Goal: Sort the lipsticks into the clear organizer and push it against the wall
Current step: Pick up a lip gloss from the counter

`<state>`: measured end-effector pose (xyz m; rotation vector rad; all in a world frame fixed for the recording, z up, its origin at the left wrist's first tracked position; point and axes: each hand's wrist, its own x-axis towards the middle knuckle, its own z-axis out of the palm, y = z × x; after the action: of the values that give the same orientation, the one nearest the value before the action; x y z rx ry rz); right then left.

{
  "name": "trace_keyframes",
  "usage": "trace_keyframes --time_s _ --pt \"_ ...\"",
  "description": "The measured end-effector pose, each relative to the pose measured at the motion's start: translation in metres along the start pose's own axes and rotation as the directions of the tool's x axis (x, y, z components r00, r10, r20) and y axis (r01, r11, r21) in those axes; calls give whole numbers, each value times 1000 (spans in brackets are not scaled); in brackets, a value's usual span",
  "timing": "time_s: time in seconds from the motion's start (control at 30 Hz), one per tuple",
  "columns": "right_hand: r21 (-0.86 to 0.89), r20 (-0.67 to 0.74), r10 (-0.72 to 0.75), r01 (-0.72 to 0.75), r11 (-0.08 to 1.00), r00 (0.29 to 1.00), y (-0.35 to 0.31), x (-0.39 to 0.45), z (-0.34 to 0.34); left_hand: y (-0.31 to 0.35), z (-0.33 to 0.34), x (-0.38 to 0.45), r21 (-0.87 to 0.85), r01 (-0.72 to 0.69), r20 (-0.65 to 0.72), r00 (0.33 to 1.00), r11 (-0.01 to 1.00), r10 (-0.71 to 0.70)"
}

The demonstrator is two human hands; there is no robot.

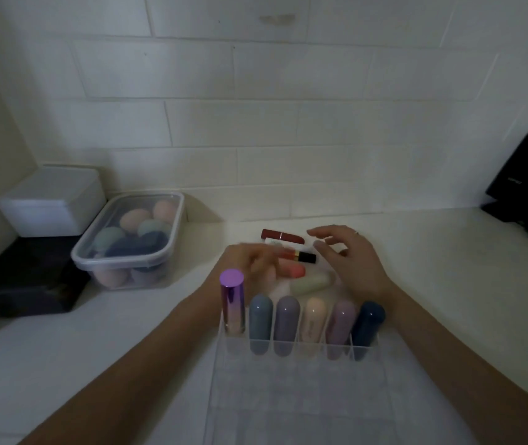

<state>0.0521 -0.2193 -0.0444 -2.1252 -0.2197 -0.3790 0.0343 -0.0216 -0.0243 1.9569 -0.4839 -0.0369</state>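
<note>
The clear organizer (298,390) stands on the counter right in front of me. Its back row holds several upright lipsticks, from a tall purple one (232,303) on the left to a dark blue one (368,326) on the right. Behind it lie loose lipsticks: a dark red one (282,236), a black and gold one (302,256), a coral one (294,270) and a pale green one (312,282). My left hand (249,266) is blurred, with its fingers over the coral lipstick's left end; its grip is unclear. My right hand (351,258) hovers over the loose pile, fingers spread, holding nothing.
A lidded clear tub of coloured sponges (130,239) sits at the left, beside a white box (52,200) on a black box (28,277). A black case (526,178) leans at the far right. The white tiled wall (288,123) runs behind the counter.
</note>
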Motion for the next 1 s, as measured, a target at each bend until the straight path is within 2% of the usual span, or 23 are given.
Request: trace_keyframes --time_s 0.07,0.13,0.17,0.2,0.23,0.33,0.4,0.47,0.53,0.6,0.73,0.87,1.0 --pt "-11 -1 -4 4 1000 1000 0 8 1 4 -6 5 -358 154 -137 967 921 -216" --pt "-9 33 22 -22 1000 999 -1 14 5 1 -13 14 -647 232 -126 907 726 -401" --pt "-11 62 46 -45 999 997 -1 16 9 0 -16 16 -738 249 -83 889 628 -450" --pt "-22 84 61 -59 998 995 0 18 12 -2 -17 16 -777 258 -51 883 574 -467" --pt "-41 93 68 -64 997 993 1 20 14 -1 -18 14 -782 268 -33 884 563 -466" --pt "-22 92 78 -76 997 993 1 21 14 -6 -18 14 -741 246 -43 911 625 -410" --pt "56 129 86 -93 994 988 1 19 10 -12 -21 19 -660 223 -104 919 718 -381" --pt "106 164 92 -111 988 982 0 18 7 -20 -24 23 -439 204 -217 921 875 -324" --pt "111 180 108 -129 985 978 -2 18 4 -25 -22 20 -177 131 -277 944 975 -177" --pt "103 175 112 -131 986 978 -5 18 4 -29 -20 16 -10 42 -269 962 999 -43" --pt "133 132 82 -100 986 988 -12 17 3 -32 -22 15 183 -62 -147 985 981 89" --pt "360 53 88 -101 927 995 -24 19 -6 -36 -19 14 75 -43 -131 990 996 53" --pt "413 -27 64 -47 910 998 -40 18 -17 -39 -18 15 100 -48 -102 993 994 58"
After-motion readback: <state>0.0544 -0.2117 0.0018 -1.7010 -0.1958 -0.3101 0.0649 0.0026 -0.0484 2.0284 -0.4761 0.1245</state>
